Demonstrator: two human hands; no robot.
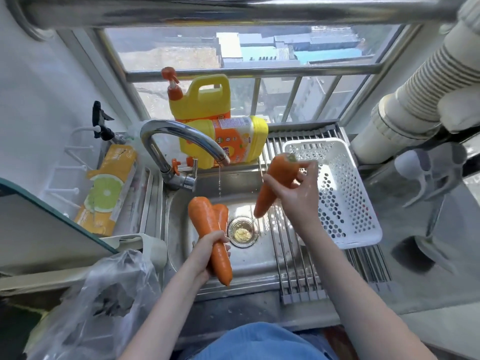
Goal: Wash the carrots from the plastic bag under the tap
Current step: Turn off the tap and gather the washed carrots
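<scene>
My left hand (207, 252) grips two carrots (205, 219) together over the steel sink (259, 261), thick ends pointing toward the tap. My right hand (296, 188) holds a third carrot (275, 183) up at the sink's right side, its stalk end near the white basket. The chrome tap (179, 136) arches over the sink and only a thin trickle of water falls from its spout. A crumpled clear plastic bag (104, 294) lies on the counter at the lower left.
A white perforated basket (348, 216) rests on a roll-up wire rack (296, 255) over the sink's right half. Two yellow detergent jugs (220, 131) stand behind the tap. An orange box (109, 188) lies left of the sink. The drain (242, 231) is open.
</scene>
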